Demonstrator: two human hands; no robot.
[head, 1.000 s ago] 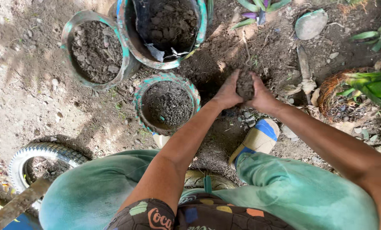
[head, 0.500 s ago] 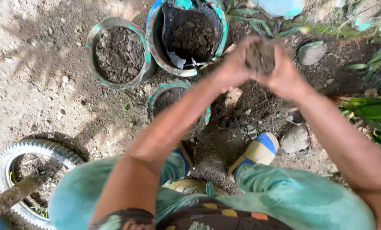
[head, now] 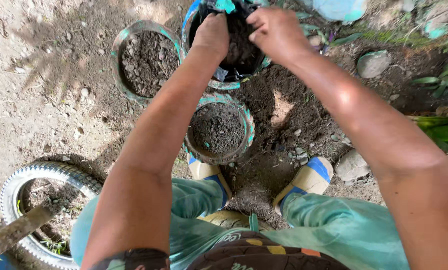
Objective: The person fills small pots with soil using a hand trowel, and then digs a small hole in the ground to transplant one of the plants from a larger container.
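Head view, left hand (head: 213,34), right hand (head: 275,31), over pot rim (head: 190,25)

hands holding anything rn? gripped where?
Cannot tell. Left hand and right hand are curled over the far pot; their fingers are hidden.

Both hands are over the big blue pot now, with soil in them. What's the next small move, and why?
Probably spread the fingers and let the soil drop. The left hand and right hand hover right above the big blue pot, which is dark and only partly filled, while the two smaller pots nearby look nearly full.
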